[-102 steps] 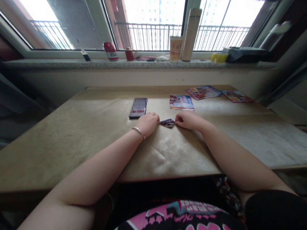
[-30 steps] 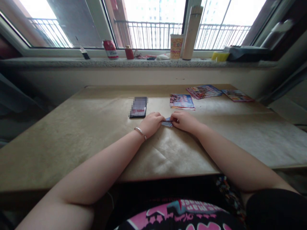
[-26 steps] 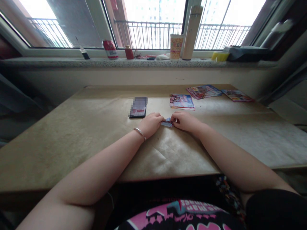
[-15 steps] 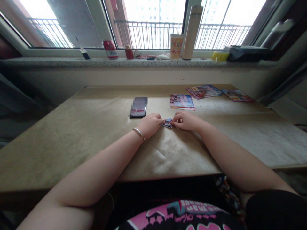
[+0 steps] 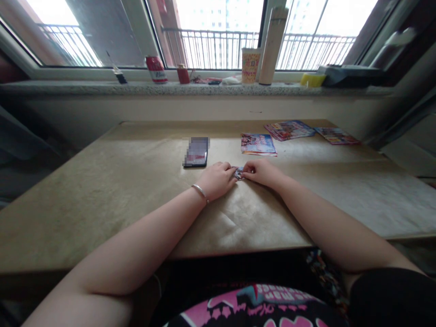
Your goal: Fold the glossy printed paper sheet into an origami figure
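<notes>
A small folded piece of colourful printed paper (image 5: 239, 172) lies on the brown paper-covered table (image 5: 102, 190), pinched from both sides. My left hand (image 5: 218, 180), with a silver bracelet on its wrist, has its fingers closed on the paper's left end. My right hand (image 5: 260, 171) is closed on its right end. The two hands nearly touch, and most of the paper is hidden between the fingers.
A dark phone (image 5: 196, 152) lies just beyond my left hand. Three colourful printed sheets (image 5: 257, 144) (image 5: 289, 130) (image 5: 337, 136) lie at the back right. The windowsill holds a red can (image 5: 156, 70), a paper cup (image 5: 250, 66), a tall flask (image 5: 272, 45) and small items.
The hands have drawn closer together and slightly away from me. The paper shows smaller than 3.4 s ago, now folded tight between the fingertips.
</notes>
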A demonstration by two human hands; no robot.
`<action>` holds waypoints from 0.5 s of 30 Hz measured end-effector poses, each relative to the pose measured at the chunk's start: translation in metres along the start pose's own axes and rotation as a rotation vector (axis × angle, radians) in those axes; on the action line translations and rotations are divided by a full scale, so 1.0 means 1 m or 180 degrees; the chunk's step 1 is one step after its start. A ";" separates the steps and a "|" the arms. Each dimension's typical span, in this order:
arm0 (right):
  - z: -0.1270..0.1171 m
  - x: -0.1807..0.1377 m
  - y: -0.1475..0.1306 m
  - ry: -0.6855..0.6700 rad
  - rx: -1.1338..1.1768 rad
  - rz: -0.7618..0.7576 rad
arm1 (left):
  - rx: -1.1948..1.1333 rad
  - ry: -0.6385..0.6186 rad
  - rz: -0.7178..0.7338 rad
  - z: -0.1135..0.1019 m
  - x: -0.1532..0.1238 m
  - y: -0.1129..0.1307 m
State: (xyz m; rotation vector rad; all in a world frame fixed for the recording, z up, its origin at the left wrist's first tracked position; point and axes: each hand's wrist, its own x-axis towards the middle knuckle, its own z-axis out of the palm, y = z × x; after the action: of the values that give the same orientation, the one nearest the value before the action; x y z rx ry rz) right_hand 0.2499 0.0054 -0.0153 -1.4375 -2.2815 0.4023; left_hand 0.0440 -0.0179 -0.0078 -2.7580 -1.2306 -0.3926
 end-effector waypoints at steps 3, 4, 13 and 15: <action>-0.001 0.000 0.000 -0.0125 0.0177 -0.0084 | -0.0072 0.0009 -0.0055 0.003 0.001 -0.002; -0.002 0.001 0.000 -0.0201 0.0269 -0.0118 | -0.0103 -0.0003 -0.0103 0.003 0.002 -0.003; 0.001 0.006 0.012 -0.0049 0.0200 -0.0729 | -0.0232 0.0030 -0.0361 0.008 0.009 -0.008; 0.002 0.007 0.011 0.0007 0.0053 -0.0726 | -0.0224 0.0048 -0.0377 0.010 0.011 -0.009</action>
State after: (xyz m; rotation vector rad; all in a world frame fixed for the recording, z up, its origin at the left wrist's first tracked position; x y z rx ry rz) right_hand 0.2549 0.0161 -0.0209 -1.1518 -2.4002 0.3479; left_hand 0.0469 -0.0020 -0.0144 -2.7420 -1.4075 -0.4750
